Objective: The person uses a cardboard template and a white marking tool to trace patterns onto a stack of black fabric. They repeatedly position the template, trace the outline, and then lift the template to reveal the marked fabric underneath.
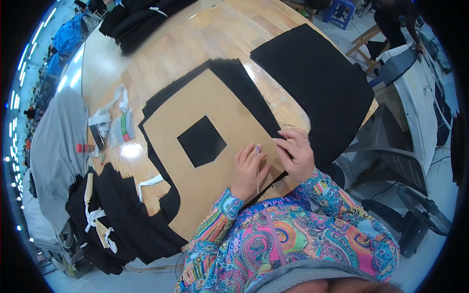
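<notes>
A tan card template (181,107) with a square-like cutout lies on a stack of black fabric pieces (239,88), whose frayed edges stick out around it. My left hand (248,171) rests on the template's near right part, its fingers closed on a thin pale pen (258,168). At the template's right edge is my right hand (297,154), fingers bent and fingertips drawn together over the fabric border. Whether the fabric edge is pinched between them is hidden. Through the cutout shows black fabric (201,141).
Another black fabric stack (312,83) lies to the right on the wooden table (190,34). Black bundles (132,215) tied with white strips are at the left, near a clear plastic packet (122,128). A chair (391,151) and a fan (422,210) stand at the right.
</notes>
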Tool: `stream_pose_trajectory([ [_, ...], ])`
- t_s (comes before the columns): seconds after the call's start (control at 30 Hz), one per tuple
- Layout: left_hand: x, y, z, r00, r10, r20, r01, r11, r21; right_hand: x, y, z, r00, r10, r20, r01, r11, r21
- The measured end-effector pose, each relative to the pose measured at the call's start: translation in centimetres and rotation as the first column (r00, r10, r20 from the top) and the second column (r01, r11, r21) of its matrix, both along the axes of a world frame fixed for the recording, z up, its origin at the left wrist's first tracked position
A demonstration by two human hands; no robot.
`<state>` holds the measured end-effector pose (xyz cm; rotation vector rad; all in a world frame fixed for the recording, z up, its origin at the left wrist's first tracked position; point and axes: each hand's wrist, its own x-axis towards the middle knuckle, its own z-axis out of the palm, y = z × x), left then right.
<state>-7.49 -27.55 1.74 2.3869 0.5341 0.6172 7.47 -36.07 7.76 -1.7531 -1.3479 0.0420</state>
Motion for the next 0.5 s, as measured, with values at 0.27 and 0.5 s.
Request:
stream_pose_trajectory([
  [0.27, -0.6, 9.4, 4.5, 0.908, 0.368, 0.199, -0.304, 0.908, -0.290, -1.9, 6.9, -1.2, 0.949, 0.290, 0.127, -0.229, 0.907, -0.354],
  [0.5, 5.4, 24.3, 2.2, 0.972, 0.228, 0.057, -0.229, 0.973, 0.020, -2.3, 8.3, -4.6, 0.845, 0.320, 0.428, -0.043, 0.839, -0.543],
])
